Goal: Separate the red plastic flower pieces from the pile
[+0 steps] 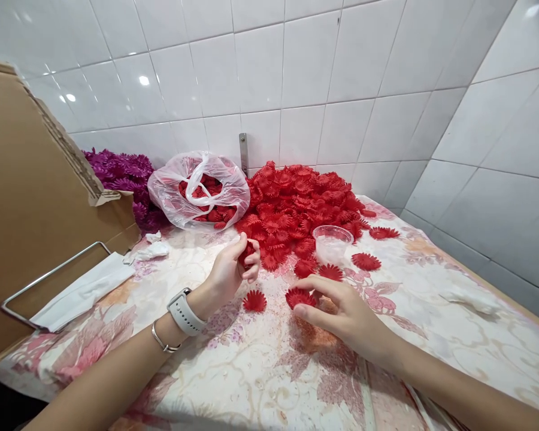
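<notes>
My left hand (229,266), with a watch and a bracelet on its wrist, is closed around a small red piece (246,254) mostly hidden by the fingers. On its right and nearer to me, my right hand (332,305) pinches a red artificial flower petal layer (299,297) just at the tablecloth. A single red petal layer (254,301) lies between the hands. Beyond them rises a large heap of red petal layers (300,203). A clear plastic cup (333,244) with whitish contents stands at the heap's front edge.
A tied clear bag (175,194) of red pieces sits left of the heap, beside purple petals (121,179). A cardboard box (36,197) stands at left, with a metal wire frame (56,275) and white tissue (85,290). Tiled wall (260,72) closes off the back.
</notes>
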{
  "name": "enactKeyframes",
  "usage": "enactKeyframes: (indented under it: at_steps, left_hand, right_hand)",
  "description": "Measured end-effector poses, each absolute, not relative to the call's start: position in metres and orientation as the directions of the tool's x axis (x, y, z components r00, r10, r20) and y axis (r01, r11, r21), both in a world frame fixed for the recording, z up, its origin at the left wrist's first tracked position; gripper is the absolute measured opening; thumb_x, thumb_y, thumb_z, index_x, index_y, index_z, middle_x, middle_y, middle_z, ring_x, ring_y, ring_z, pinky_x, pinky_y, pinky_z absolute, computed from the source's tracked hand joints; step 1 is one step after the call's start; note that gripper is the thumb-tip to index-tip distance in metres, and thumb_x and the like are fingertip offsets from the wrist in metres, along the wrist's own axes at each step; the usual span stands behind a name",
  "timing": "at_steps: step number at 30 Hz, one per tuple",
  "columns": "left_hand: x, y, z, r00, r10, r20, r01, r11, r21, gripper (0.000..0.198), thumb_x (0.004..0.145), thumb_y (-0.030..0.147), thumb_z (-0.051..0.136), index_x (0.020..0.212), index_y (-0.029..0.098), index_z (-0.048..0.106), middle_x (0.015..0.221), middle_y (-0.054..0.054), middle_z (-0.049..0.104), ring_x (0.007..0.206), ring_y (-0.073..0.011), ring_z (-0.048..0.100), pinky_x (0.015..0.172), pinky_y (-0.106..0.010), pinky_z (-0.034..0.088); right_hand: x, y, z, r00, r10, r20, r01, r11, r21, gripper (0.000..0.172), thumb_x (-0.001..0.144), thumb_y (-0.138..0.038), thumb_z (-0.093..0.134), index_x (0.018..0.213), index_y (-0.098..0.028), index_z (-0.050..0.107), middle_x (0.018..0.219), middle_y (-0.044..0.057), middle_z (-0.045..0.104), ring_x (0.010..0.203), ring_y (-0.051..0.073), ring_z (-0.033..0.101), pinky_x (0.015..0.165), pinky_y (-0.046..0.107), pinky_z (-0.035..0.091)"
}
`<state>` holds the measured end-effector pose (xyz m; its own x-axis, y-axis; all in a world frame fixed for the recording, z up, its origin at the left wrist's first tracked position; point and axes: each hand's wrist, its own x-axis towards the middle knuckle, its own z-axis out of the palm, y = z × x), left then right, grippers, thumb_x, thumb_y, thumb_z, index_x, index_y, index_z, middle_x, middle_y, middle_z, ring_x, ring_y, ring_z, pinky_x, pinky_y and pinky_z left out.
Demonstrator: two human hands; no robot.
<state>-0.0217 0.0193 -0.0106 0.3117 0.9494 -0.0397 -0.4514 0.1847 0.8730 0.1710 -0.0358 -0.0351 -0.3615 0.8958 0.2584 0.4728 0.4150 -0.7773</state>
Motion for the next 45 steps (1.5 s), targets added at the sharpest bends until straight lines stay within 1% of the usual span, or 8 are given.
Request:
enactKeyframes:
  at_steps: [5, 16, 23, 27, 32, 36, 40, 45]
  left_hand:
    - [-0.024, 0.019, -0.007, 0.213, 0.973, -0.085, -0.493, 0.182, 0.851, 0.041, 0.092, 0.027, 0.03, 0.054, 0.014, 0.042, 0.039, 0.009, 0.025, 0.025, -0.0008, 0.019, 0.028, -0.013, 0.016]
    - [-0.021, 0.022, -0.011, 0.262, 0.965, 0.012, -0.472, 0.118, 0.874, 0.028, 0.09, 0.023, 0.034, 0.105, 0.017, 0.056, 0.072, -0.002, 0.055, 0.05, -0.0071, 0.053, 0.042, -0.015, 0.041]
    - [-0.02, 0.015, -0.008, 0.245, 0.969, -0.026, -0.424, 0.132, 0.896, 0.035, 0.086, 0.031, 0.041, 0.055, 0.015, 0.042, 0.044, 0.009, 0.026, 0.028, -0.001, 0.02, 0.029, -0.012, 0.014]
    - [-0.021, 0.012, -0.007, 0.223, 0.971, -0.083, -0.43, 0.175, 0.886, 0.036, 0.085, 0.026, 0.038, 0.05, 0.017, 0.035, 0.04, 0.01, 0.022, 0.026, -0.0013, 0.016, 0.028, -0.013, 0.012]
    - [-0.017, 0.012, -0.008, 0.235, 0.97, -0.069, -0.48, 0.178, 0.859, 0.033, 0.088, 0.025, 0.031, 0.069, 0.014, 0.055, 0.054, 0.0, 0.053, 0.04, -0.0077, 0.049, 0.036, -0.016, 0.036]
    - [-0.014, 0.015, -0.009, 0.275, 0.958, -0.082, -0.562, 0.23, 0.795, 0.033, 0.088, 0.02, 0.029, 0.092, 0.01, 0.06, 0.094, -0.011, 0.066, 0.079, -0.0194, 0.065, 0.068, -0.031, 0.053]
    - [-0.012, 0.015, -0.012, 0.338, 0.929, -0.151, -0.602, 0.337, 0.724, 0.026, 0.085, 0.015, 0.036, 0.095, 0.01, 0.059, 0.104, -0.012, 0.064, 0.096, -0.0245, 0.061, 0.085, -0.041, 0.048]
    - [-0.009, 0.013, -0.016, 0.315, 0.942, -0.114, -0.65, 0.302, 0.697, 0.022, 0.08, 0.008, 0.038, 0.084, 0.011, 0.059, 0.094, -0.01, 0.067, 0.097, -0.0243, 0.061, 0.091, -0.043, 0.045]
  right_hand:
    - [0.169, -0.04, -0.035, -0.507, 0.792, 0.34, 0.486, 0.589, -0.646, 0.028, 0.077, -0.042, 0.059, 0.095, -0.021, 0.061, 0.086, 0.004, 0.06, 0.078, 0.018, 0.055, 0.071, 0.031, 0.044]
    - [0.168, -0.04, -0.037, -0.577, 0.764, 0.287, 0.502, 0.61, -0.614, 0.032, 0.077, -0.042, 0.06, 0.099, -0.02, 0.06, 0.094, 0.006, 0.058, 0.086, 0.02, 0.051, 0.075, 0.033, 0.043]
    - [0.168, -0.04, -0.035, -0.592, 0.765, 0.253, 0.465, 0.581, -0.668, 0.031, 0.077, -0.044, 0.059, 0.097, -0.02, 0.061, 0.093, 0.005, 0.059, 0.086, 0.019, 0.053, 0.076, 0.033, 0.043]
    - [0.166, -0.041, -0.037, -0.673, 0.688, 0.269, 0.413, 0.652, -0.635, 0.037, 0.074, -0.045, 0.062, 0.103, -0.023, 0.061, 0.103, 0.006, 0.058, 0.099, 0.02, 0.049, 0.086, 0.034, 0.041]
    - [0.166, -0.039, -0.04, -0.694, 0.669, 0.267, 0.44, 0.688, -0.578, 0.055, 0.065, -0.05, 0.067, 0.112, -0.024, 0.056, 0.111, 0.007, 0.057, 0.109, 0.023, 0.045, 0.093, 0.039, 0.039]
    - [0.178, -0.027, -0.025, -0.486, 0.754, 0.441, 0.53, 0.656, -0.537, 0.029, 0.083, -0.038, 0.051, 0.105, -0.02, 0.058, 0.105, 0.009, 0.062, 0.099, 0.022, 0.054, 0.086, 0.038, 0.043]
    - [0.198, -0.001, 0.007, -0.254, 0.767, 0.589, 0.743, 0.545, -0.389, 0.026, 0.084, -0.018, 0.037, 0.098, -0.018, 0.059, 0.101, 0.009, 0.064, 0.093, 0.021, 0.058, 0.081, 0.036, 0.044]
    - [0.204, 0.034, 0.023, -0.405, 0.855, 0.325, 0.894, 0.445, -0.058, 0.04, 0.088, -0.028, 0.032, 0.063, -0.018, 0.062, 0.064, 0.006, 0.065, 0.065, 0.021, 0.059, 0.071, 0.04, 0.04]
